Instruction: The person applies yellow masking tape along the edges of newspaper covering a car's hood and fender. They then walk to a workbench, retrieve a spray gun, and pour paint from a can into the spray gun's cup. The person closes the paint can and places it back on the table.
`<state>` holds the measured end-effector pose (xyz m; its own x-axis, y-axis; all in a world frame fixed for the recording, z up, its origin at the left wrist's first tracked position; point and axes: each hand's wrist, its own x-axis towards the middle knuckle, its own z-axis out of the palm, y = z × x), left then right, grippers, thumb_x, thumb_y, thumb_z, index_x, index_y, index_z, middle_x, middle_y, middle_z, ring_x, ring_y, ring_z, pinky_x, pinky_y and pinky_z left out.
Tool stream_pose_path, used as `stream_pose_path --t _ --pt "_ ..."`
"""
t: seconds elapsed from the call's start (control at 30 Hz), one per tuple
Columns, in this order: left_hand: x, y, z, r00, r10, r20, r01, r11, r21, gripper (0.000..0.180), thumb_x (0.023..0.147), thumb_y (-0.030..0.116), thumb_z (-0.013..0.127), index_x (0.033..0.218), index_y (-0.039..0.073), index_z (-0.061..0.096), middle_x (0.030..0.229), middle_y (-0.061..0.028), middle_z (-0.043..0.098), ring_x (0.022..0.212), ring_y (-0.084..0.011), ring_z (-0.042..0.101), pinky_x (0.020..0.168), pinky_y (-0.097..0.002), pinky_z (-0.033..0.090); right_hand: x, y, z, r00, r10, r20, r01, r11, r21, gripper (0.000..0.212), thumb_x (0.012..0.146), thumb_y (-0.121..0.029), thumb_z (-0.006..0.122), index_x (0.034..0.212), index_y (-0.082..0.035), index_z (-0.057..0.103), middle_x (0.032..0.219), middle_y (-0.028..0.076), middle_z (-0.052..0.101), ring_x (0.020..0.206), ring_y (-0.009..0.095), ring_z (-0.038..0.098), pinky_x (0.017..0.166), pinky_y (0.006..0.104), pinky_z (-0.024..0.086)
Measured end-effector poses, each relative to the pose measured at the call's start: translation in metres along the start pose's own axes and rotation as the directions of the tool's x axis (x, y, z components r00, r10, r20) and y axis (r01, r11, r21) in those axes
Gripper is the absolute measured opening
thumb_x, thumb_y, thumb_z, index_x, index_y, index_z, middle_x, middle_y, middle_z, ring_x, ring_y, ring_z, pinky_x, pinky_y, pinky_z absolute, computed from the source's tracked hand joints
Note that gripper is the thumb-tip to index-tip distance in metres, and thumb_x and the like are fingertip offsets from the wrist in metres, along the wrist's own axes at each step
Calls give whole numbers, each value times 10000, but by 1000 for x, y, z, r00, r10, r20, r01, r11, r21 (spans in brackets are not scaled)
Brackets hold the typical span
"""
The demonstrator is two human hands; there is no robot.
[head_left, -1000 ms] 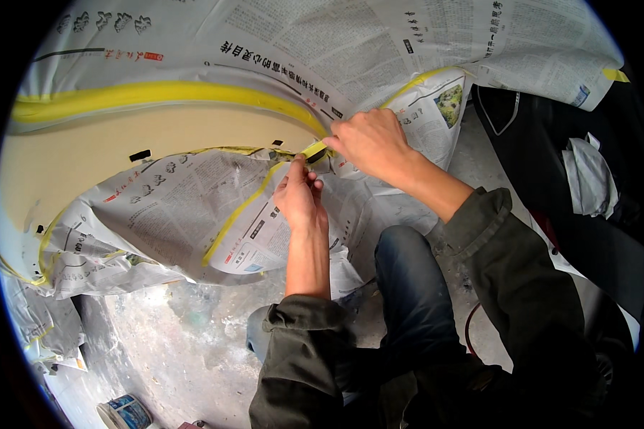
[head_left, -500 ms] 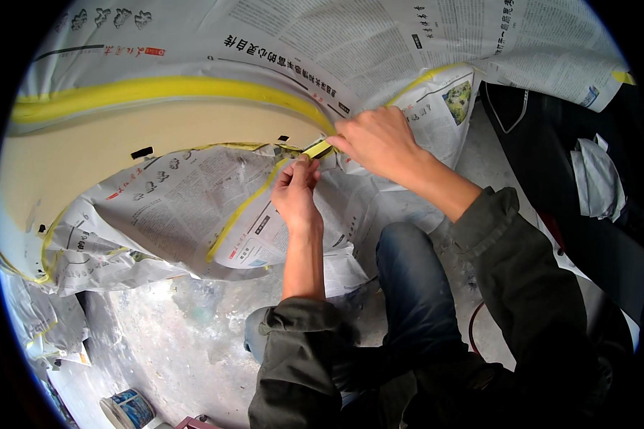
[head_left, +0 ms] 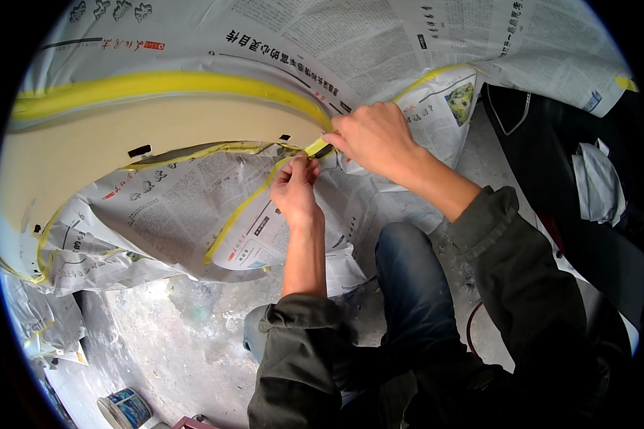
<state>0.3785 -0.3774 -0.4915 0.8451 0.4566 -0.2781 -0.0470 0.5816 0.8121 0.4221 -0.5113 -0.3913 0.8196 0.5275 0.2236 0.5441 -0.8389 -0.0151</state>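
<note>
yellow masking tape (head_left: 315, 149) is lying as a short strip between the two hands, just below the right end of the beige panel (head_left: 122, 143), and its long axis is running from lower left up to the right. the left hand (head_left: 297, 189) is sitting below the panel's right tip and is pinching the lower-left end of the strip against the newspaper (head_left: 186, 214) with closed fingertips. the right hand (head_left: 372, 136) is staying to the right of that tip and is gripping the upper-right end, fingers curled; i cannot tell if a roll is hidden inside it. both hands are equally near the strip, one at each end.
</note>
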Motion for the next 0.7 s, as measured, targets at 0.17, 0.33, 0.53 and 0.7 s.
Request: stream_pose_path --t 0.17,0.33,0.53,0.7 --pt "3 6 -1 994 -107 29 107 994 -16 185 870 149 699 859 -19 623 752 -79 644 653 -139 632 586 -236 530 -1 1 3 998 54 31 -56 998 34 325 867 -363 642 772 -60 714 649 133 661 661 313 674 604 420 521" --pt "5 13 -5 983 -178 48 177 984 20 155 871 131 690 895 -5 619 735 -54 609 660 -157 642 574 -246 550 1 2 21 987 147 60 -153 979 136 320 859 -368 647 765 -73 728 639 138 654 645 336 656 606 445 513" --pt "8 12 -7 994 -102 26 96 980 175 206 857 179 722 887 -2 628 742 -62 634 633 -143 641 556 -243 551 0 2 20 978 186 96 -202 961 190 319 858 -389 635 802 -92 741 647 137 657 665 336 658 634 453 520" --pt "7 16 -10 1000 -25 10 20 935 354 268 838 239 757 832 -1 638 668 -56 637 566 -132 622 516 -224 506 2 0 24 968 212 137 -237 950 203 321 851 -396 637 802 -97 742 674 133 668 695 328 665 658 447 522"
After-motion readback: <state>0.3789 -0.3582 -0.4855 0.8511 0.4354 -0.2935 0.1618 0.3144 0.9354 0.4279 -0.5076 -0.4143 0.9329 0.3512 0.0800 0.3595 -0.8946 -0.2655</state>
